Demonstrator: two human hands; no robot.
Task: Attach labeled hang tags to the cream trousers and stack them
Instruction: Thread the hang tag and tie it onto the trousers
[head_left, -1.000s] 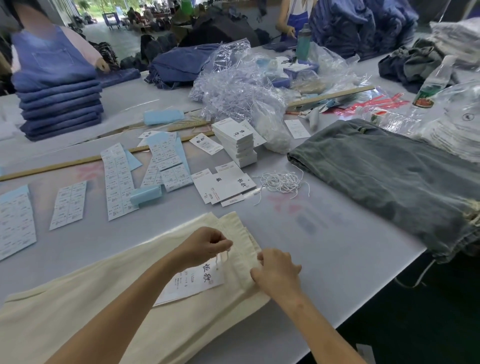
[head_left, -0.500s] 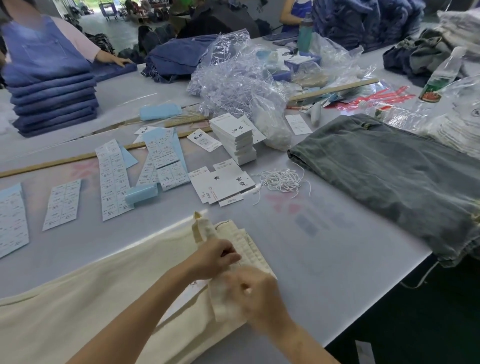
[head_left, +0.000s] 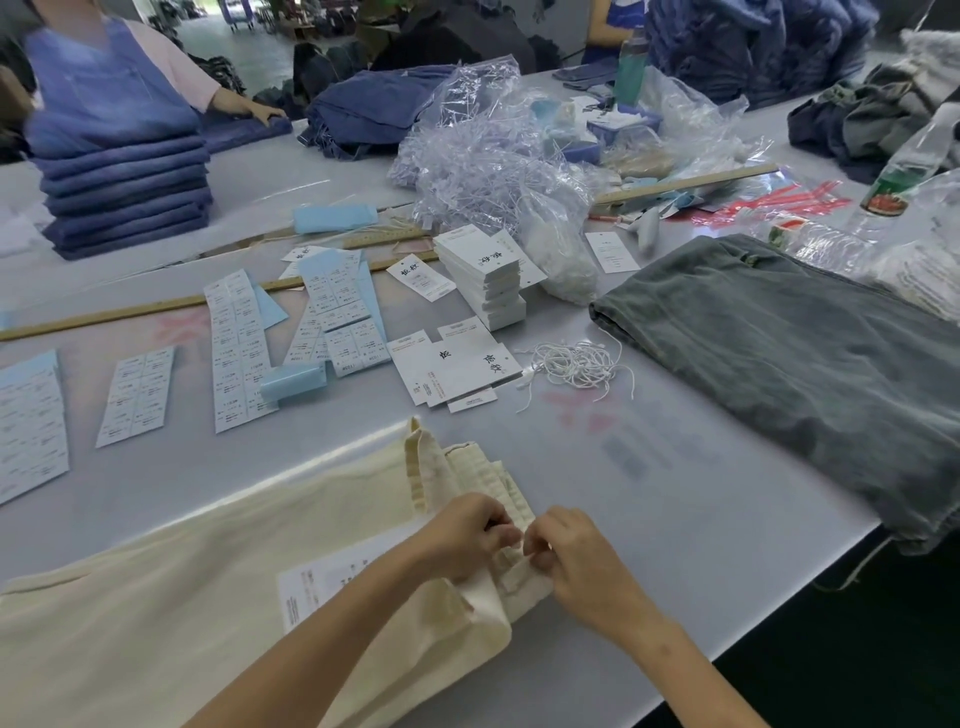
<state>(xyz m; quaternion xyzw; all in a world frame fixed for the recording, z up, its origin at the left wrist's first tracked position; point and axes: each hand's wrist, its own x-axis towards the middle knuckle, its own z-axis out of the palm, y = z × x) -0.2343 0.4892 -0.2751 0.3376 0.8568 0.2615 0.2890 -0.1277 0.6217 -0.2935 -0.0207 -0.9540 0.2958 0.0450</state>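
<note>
Cream trousers (head_left: 156, 613) waistband — pinched between left hand (head_left: 467, 535) and right hand (head_left: 576, 561).

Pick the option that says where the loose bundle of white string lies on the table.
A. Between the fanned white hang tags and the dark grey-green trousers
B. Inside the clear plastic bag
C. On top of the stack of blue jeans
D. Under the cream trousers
A: the white string lies bare on the table, just right of the fanned hang tags and left of the dark grey-green trousers.
</note>
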